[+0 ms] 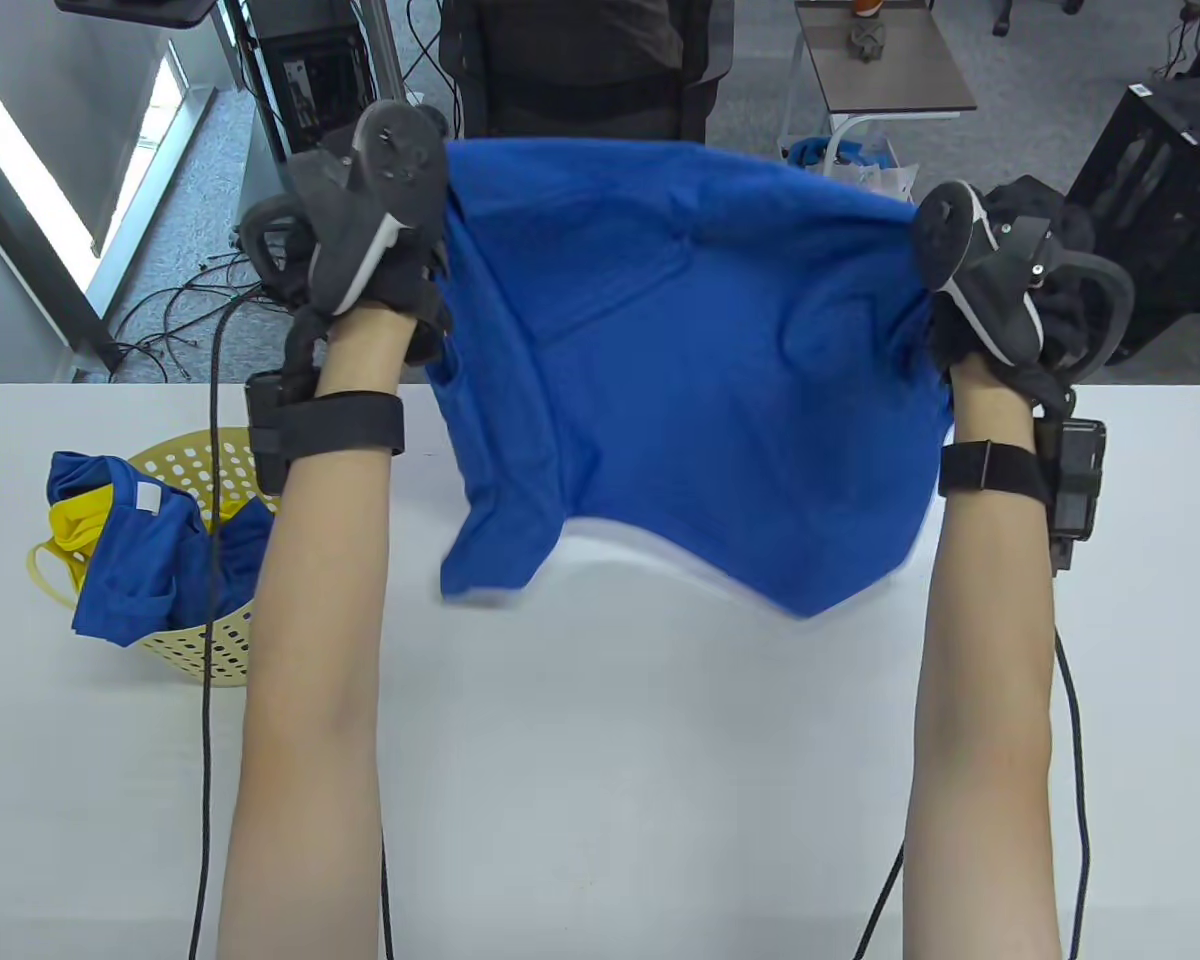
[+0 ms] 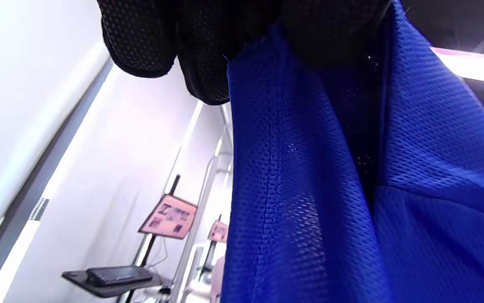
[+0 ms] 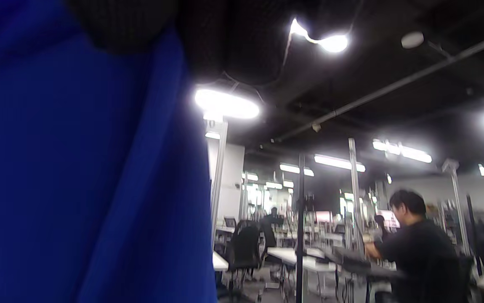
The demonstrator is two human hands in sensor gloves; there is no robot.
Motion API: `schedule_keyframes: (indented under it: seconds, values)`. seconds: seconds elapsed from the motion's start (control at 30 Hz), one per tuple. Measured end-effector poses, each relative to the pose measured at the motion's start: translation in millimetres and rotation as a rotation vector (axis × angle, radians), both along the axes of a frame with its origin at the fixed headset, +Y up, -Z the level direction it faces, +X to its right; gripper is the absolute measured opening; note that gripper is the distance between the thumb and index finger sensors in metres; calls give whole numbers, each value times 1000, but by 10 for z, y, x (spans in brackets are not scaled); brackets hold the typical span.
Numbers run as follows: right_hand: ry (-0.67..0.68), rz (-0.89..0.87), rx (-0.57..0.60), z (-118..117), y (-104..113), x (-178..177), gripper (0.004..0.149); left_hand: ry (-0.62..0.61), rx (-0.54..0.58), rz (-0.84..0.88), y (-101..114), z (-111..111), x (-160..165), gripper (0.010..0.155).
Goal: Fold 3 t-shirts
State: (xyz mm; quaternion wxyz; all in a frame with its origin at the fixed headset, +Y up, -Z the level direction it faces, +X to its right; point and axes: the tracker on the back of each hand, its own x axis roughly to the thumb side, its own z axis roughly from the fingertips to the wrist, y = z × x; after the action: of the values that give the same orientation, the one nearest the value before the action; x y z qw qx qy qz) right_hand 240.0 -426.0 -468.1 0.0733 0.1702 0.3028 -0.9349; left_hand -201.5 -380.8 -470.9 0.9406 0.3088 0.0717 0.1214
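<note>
A blue mesh t-shirt (image 1: 680, 370) hangs spread in the air above the white table (image 1: 660, 780), held up between both hands. My left hand (image 1: 400, 270) grips its upper left edge; in the left wrist view the gloved fingers (image 2: 200, 46) close on the blue fabric (image 2: 330, 189). My right hand (image 1: 970, 300) grips the upper right edge; in the right wrist view the blue cloth (image 3: 78, 176) fills the left side below the glove. The shirt's lower hem and one sleeve dangle just above the table.
A yellow perforated basket (image 1: 200, 640) stands at the table's left with more blue and yellow shirts (image 1: 130, 560) spilling out of it. Cables run from both wrists along the table's front. Beyond the far edge stand a chair and a side table.
</note>
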Motion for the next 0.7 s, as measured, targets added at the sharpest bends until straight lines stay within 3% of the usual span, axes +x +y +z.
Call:
schedule_keyframes:
  seconds: [0.1,0.2,0.33,0.37,0.4,0.5,0.63,0.7]
  values:
    - [49,10,-68,158,-94,28,40,-5,-75,-48,-180,158,-93,41]
    - [50,51,-225,412,-508,26,41,-51,-199,-155,-630,400,-143,41]
    - [63,119,-411,794,-1299,5,41,-103,-416,-268,-1481,767,-191,41]
    - [73,152,-485,940,-1626,1,41,-100,-481,-307,-1790,877,-210,41]
    - [75,161,-501,992,-1731,-3,41,-110,-514,-327,-1973,944,-223,41]
    - [102,293,-568,1333,-2382,-20,40,-147,-659,-407,-2770,1226,-290,40]
    - [146,355,-670,1678,-2927,2,40,-166,-743,-517,-3348,1509,-375,41]
    - [190,315,-708,1790,-3053,28,40,-194,-762,-556,-3480,1622,-411,40]
